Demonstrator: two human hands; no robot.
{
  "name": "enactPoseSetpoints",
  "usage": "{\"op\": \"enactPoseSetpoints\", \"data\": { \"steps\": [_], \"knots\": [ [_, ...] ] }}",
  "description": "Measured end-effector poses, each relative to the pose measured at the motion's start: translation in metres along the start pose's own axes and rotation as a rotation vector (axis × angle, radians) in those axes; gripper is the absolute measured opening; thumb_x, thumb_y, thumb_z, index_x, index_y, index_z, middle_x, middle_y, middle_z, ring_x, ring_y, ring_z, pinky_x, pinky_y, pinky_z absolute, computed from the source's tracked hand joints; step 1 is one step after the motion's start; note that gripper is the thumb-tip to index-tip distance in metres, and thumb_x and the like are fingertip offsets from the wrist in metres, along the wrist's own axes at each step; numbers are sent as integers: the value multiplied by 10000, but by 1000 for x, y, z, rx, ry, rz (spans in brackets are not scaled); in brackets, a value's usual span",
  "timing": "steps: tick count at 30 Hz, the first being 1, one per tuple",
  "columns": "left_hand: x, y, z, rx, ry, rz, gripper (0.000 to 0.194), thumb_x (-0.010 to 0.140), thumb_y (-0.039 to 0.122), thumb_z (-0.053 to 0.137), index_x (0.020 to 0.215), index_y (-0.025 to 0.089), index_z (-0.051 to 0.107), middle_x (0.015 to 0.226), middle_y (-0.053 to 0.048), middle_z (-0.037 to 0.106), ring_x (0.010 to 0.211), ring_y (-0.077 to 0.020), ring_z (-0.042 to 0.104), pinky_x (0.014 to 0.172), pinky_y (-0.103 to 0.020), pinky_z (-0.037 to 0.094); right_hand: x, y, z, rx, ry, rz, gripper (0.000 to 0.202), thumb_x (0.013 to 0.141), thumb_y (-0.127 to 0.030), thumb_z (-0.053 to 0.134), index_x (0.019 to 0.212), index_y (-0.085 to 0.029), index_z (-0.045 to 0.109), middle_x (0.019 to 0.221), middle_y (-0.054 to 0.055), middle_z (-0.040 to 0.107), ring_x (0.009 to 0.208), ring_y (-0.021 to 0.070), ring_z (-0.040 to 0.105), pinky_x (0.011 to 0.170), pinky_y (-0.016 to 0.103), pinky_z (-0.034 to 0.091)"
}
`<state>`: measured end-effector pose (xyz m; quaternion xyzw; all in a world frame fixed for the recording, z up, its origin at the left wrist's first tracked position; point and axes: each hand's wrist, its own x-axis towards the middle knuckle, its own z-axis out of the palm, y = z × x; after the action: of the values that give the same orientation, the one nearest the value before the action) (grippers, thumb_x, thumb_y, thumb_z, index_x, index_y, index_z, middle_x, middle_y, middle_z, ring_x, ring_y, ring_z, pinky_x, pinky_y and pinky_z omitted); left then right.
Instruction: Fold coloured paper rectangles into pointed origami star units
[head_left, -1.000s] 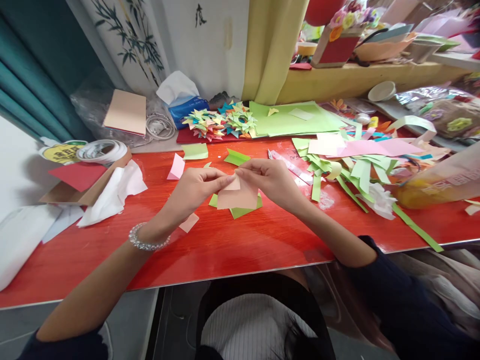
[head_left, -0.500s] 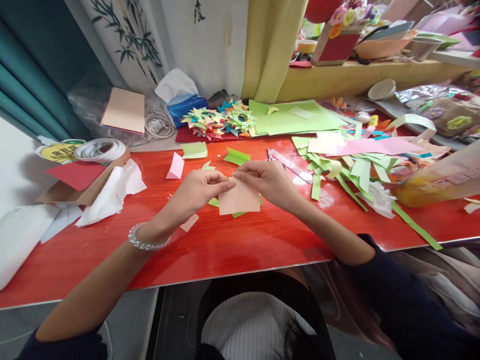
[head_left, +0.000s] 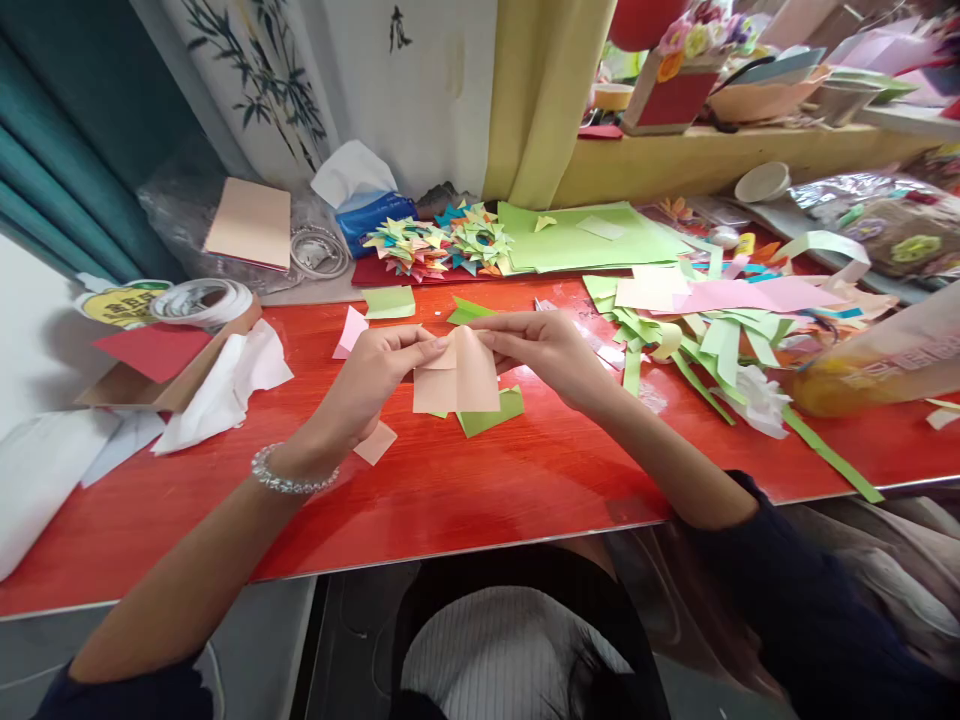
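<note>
A peach-coloured sheet of paper with a crease down its middle is held up above the red table. My left hand pinches its upper left side between thumb and fingers. On the other side, my right hand grips the upper right edge, its fingers closed over the paper. Green paper pieces lie on the table behind and below the sheet. By my left wrist rests a small peach paper piece. Past my left hand is a folded pink paper.
Green and pink paper strips are heaped to the right, near a plastic bottle. Folded-paper star rings sit at the back beside large green sheets. A cardboard box with a tape roll stands at the left.
The peach sheet has shifted slightly left and opened out, now showing a vertical crease. My hands have moved with it, uncovering more of the green piece beneath.
</note>
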<state>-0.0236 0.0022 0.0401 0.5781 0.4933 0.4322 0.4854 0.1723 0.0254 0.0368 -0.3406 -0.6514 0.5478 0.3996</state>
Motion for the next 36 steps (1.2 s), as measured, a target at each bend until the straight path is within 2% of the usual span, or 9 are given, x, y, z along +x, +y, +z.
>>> {"op": "enactPoseSetpoints", "data": {
  "steps": [4,6,11,14,17,24,28,31,36],
  "knots": [
    [-2,-1,2,-1,52,40,202,768,363,689,758,163,706,731,-21,652,662,-115,564,617,-232,443,-4,-4,9,91,58,19,513,809,-325,663,1252,-81,577,953,77,720,848,162,672,744,289,556],
    [-3,-2,5,-17,98,68,207,765,369,693,809,169,722,762,-28,675,682,-125,579,624,-237,450,-5,-2,10,42,35,0,480,827,-340,638,1243,-106,594,980,75,719,883,185,670,749,311,556],
    [-4,-3,9,-55,112,84,228,769,372,689,848,163,733,800,-44,702,723,-142,606,654,-247,470,-8,10,9,-541,181,-255,341,924,-277,476,1191,-176,662,1041,58,718,885,188,668,754,312,540],
    [-4,-1,8,-93,104,45,258,776,398,678,842,154,731,798,-51,704,716,-145,620,677,-262,487,-8,16,6,-818,106,-473,394,940,-207,418,1296,-183,585,1163,67,679,959,177,666,783,284,540],
    [-4,0,7,-122,82,29,270,769,410,685,835,152,732,779,-50,704,700,-141,623,668,-257,491,-8,15,6,-825,47,-561,363,940,-229,442,1253,-177,620,1255,50,630,1099,188,625,911,296,512],
    [-4,-1,7,-69,75,49,235,760,386,697,815,161,736,747,-39,692,680,-130,596,636,-244,461,-7,4,13,-264,158,-173,231,865,-320,610,1033,-212,727,1018,12,730,926,166,670,790,293,540],
    [-5,-3,6,-37,58,52,233,763,400,697,782,171,732,773,-28,689,693,-120,584,659,-242,447,-4,5,10,52,71,29,378,779,-329,710,1121,-168,688,970,47,732,874,165,669,790,311,543],
    [-5,-2,6,20,43,41,267,765,436,683,780,172,726,764,-28,680,690,-126,577,654,-251,439,-1,6,7,146,-13,159,357,748,-360,735,1030,-143,727,892,55,729,794,144,658,759,294,538],
    [-6,2,6,122,29,18,257,768,427,680,802,177,725,762,-22,670,695,-129,563,638,-248,417,0,4,6,158,-34,221,308,696,-369,775,877,-122,753,809,53,714,721,117,629,707,256,516]
  ]
}}
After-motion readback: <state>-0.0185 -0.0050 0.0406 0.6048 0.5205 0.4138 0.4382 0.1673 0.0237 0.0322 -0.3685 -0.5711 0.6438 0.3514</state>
